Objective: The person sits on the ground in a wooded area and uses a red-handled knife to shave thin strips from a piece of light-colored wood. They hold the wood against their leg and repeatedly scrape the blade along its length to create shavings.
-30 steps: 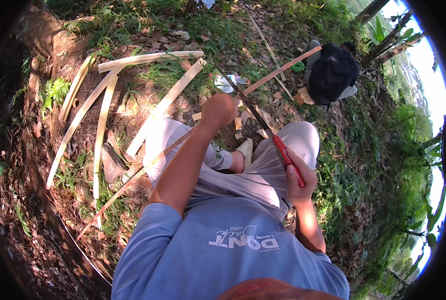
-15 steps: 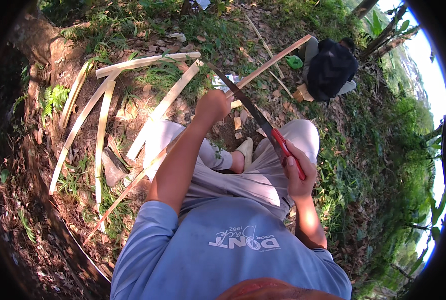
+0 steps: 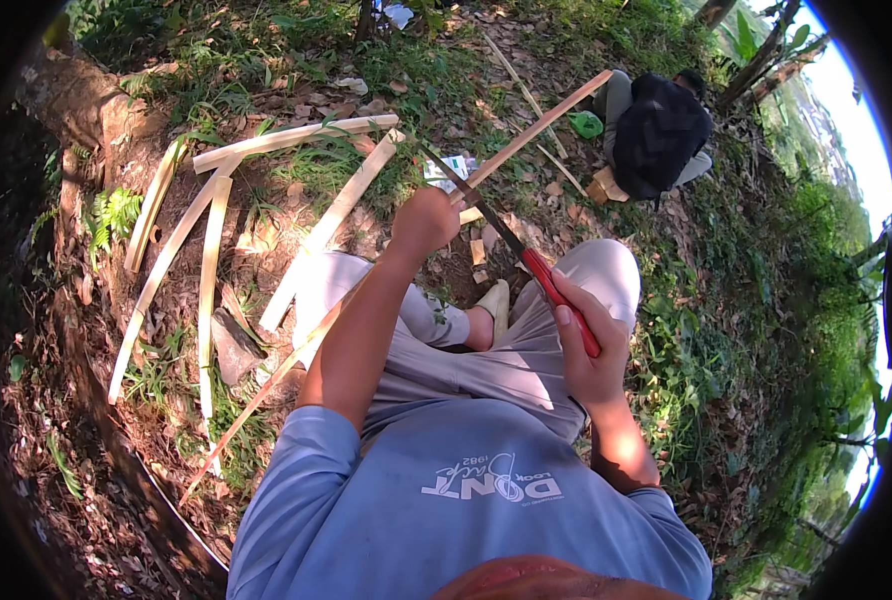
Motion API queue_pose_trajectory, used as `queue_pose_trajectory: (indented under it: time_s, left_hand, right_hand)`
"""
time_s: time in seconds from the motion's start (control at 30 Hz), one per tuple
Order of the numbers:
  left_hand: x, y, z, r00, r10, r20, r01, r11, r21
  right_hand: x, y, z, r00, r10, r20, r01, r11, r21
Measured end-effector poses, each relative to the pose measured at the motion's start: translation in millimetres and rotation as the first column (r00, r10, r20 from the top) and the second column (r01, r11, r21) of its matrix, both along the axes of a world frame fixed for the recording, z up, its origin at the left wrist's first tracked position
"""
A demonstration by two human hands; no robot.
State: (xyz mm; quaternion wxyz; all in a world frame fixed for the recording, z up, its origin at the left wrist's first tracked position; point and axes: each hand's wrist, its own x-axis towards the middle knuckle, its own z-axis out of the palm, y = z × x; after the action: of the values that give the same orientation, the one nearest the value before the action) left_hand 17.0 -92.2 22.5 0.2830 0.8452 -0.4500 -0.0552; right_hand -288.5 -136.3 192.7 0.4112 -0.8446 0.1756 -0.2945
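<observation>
My left hand (image 3: 427,222) is closed around a long, thin wooden strip (image 3: 541,125), which runs from the upper right, past my left forearm, down to the ground at lower left. In my right hand (image 3: 598,352) is the red handle of a long, dark-bladed knife (image 3: 506,235). Its blade lies across the strip just beyond my left fist, pointing up and left. Whether the edge bites into the wood cannot be made out. My crossed legs, in light trousers (image 3: 496,375), are below both hands.
Several pale wooden strips (image 3: 331,220) lie on the leafy ground at left, near a grey stone (image 3: 234,347). Small wood offcuts (image 3: 478,252) lie ahead of my foot. Another person (image 3: 656,135) in dark clothing sits at upper right, beside a green bag (image 3: 586,124).
The blade has turned, so it shows narrower, and its tip and handle have shifted slightly. My left hand keeps its grip on the strip at about the same place.
</observation>
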Motion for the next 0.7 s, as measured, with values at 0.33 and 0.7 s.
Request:
queue_pose_trajectory:
  time_s: [0.33, 0.7]
  left_hand:
    - [-11, 7, 1, 0.998, 0.061, 0.004, -0.061, 0.997, -0.042]
    - [22, -3, -16, 0.986, 0.014, -0.166, -0.022, 0.999, -0.045]
  right_hand:
    - [77, -21, -45, 0.999, 0.014, 0.036, -0.017, 0.996, 0.09]
    - [-36, -7, -2, 0.983, -0.076, -0.168, 0.102, 0.984, 0.149]
